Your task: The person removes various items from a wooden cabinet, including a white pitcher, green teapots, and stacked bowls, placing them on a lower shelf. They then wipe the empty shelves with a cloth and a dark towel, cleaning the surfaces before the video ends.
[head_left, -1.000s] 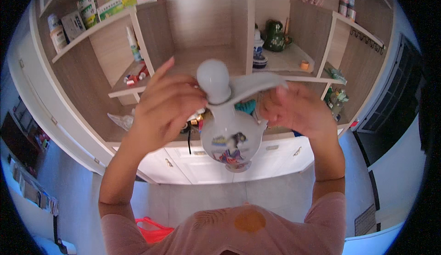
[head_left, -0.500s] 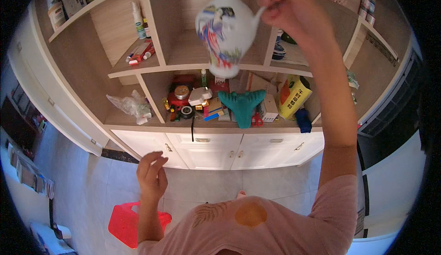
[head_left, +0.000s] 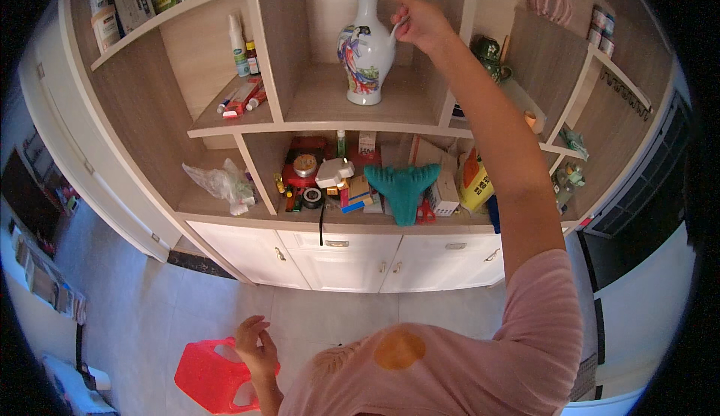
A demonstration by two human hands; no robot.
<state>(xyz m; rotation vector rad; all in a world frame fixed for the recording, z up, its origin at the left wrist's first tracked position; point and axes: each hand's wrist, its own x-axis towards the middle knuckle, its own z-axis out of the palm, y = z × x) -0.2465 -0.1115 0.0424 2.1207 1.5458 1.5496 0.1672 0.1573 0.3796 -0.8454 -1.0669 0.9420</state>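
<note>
Head view, looking at a wall of open shelves. A white painted jug (head_left: 366, 48) with a tall neck and stopper stands upright at 12 o'clock, its base on the middle shelf board (head_left: 315, 108).

The right hand (head_left: 420, 22), at 1 o'clock just beside the jug's neck, has its fingers pinched shut on the thin curved handle. The right arm is stretched up and nearly straight, running from the pink sleeve at 5 o'clock to the hand, with the wrist bent slightly toward the jug.

The left hand (head_left: 255, 345) hangs low at 7 o'clock, well apart from the shelves. Its fingers are loosely curled and it holds nothing. It sits just above a red plastic stool (head_left: 214, 375) on the floor.

Step in hand, as judged: the jug is being set in its compartment, and it appears to bear on the board already. The next move calls for a gentle loosening of the fingers without tugging the handle, since the jug is tall and narrow at the foot and could tip.

Below the jug, at the centre, a cluttered shelf holds a teal comb-shaped object (head_left: 401, 187). A crumpled plastic bag (head_left: 221, 180) lies at 9 o'clock and a green pot (head_left: 489, 52) stands at 1 o'clock.
</note>
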